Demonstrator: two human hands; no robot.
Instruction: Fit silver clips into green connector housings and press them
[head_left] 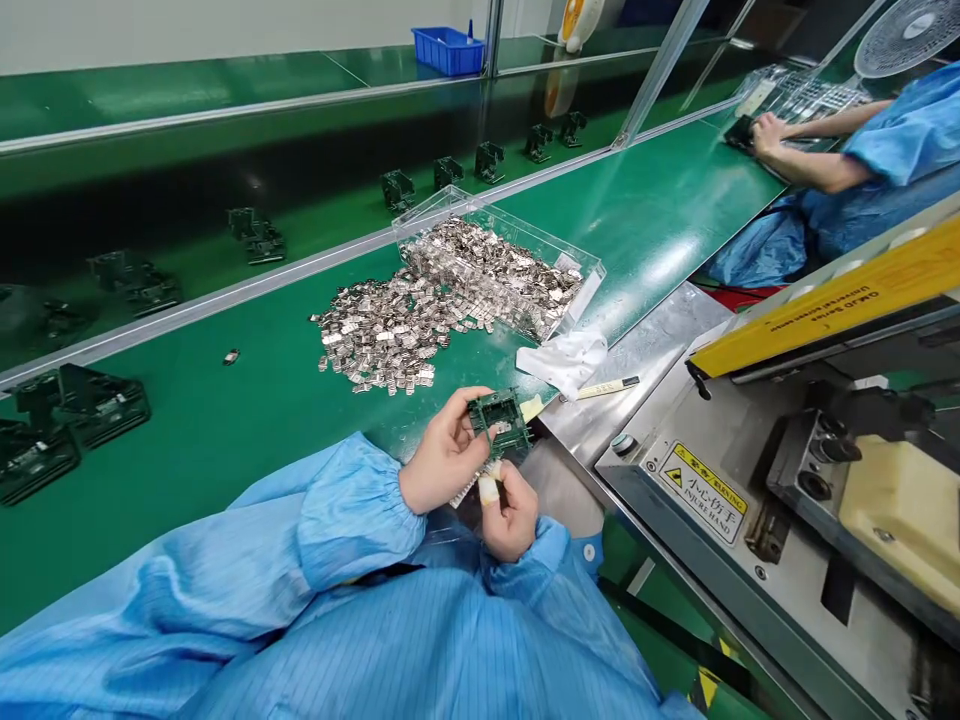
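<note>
My left hand (450,450) grips a dark green plastic housing (501,418) by its left side, thumb along the front, just past the edge of the bench. Close below it, my right hand (510,512) has its thumb and forefinger pinched together near the housing's lower edge. White wrapping covers one of its fingertips. What those fingers hold, if anything, is too small to make out. A pale ridged strip (466,490) shows under my left palm, partly hidden. Beyond my hands, small silvery metal pieces (390,325) lie heaped on the green bench.
A clear plastic tray (589,290) holds more metal pieces. A white cloth (562,360) and a marker-like stick (607,388) lie right of the heap. Green housings (101,405) sit at left. A machine (690,480) stands at right; a co-worker's hands (772,135) work farther along.
</note>
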